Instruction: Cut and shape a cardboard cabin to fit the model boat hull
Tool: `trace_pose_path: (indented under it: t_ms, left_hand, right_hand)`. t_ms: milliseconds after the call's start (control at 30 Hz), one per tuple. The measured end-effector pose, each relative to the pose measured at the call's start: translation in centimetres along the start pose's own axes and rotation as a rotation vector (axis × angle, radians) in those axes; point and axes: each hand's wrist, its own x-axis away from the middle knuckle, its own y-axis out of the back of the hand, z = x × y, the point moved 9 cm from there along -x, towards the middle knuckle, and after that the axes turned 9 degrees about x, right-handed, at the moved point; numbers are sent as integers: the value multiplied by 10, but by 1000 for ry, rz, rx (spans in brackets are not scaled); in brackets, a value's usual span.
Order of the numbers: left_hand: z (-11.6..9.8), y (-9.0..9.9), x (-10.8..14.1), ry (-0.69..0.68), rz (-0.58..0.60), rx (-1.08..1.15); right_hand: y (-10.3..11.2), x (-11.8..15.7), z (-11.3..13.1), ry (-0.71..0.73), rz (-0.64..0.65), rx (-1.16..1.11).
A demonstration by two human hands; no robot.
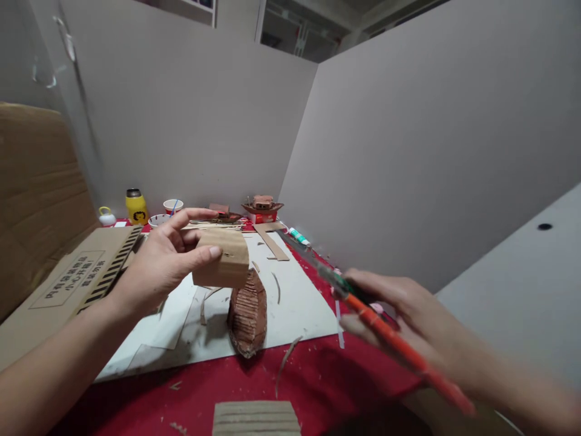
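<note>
Between the thumb and fingers of my left hand (pixel 158 257) is a small folded cardboard piece (pixel 224 263), held above the white sheet. Below it a brown boat model (pixel 247 315) with a ribbed inside lies partly on the sheet. On the right, my right hand (pixel 399 309) is closed around an orange-handled tool (pixel 394 342), blurred by motion; a dark, narrow end points up and left, and its exact kind cannot be made out. A corrugated cardboard piece (pixel 256 418) lies at the near edge of the view.
A cardboard box (pixel 68 272) stands at left. Behind are a yellow bottle (pixel 137 207), a paper cup (pixel 173 207), thin sticks (pixel 218 225), and another boat model (pixel 262 204) on a red box. Cardboard scraps lie on the white sheet (pixel 304 303) and red cloth (pixel 318 375).
</note>
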Motion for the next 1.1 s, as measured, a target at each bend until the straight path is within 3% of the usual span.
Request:
trace_pose_path:
  t_ms: [133,300,467,700,833,1000,1100]
  left_hand:
    - [14,-14,7,78,57,14]
    - [21,-33,19,41,102,-101]
    - [25,-36,20,3,114,-269]
    - [63,-38,16,271,172,67]
    - [70,-44,17,284,191,95]
    - [62,-33,12,223,112,24]
    - [50,-20,4,133,64,-76]
  right_hand:
    - [-22,-16,7,-120,-19,-470]
    - [-52,-39,25,-104,-111,-764]
    - [-68,-48,20,-86,-152,-807]
    - [-76,-47,2,-119,-208,-880]
    - [-79,-45,-2,-150,-217,-913]
    - [-75,-34,-6,-161,-79,-835]
    - [-70,-14,-6,-78,67,-598]
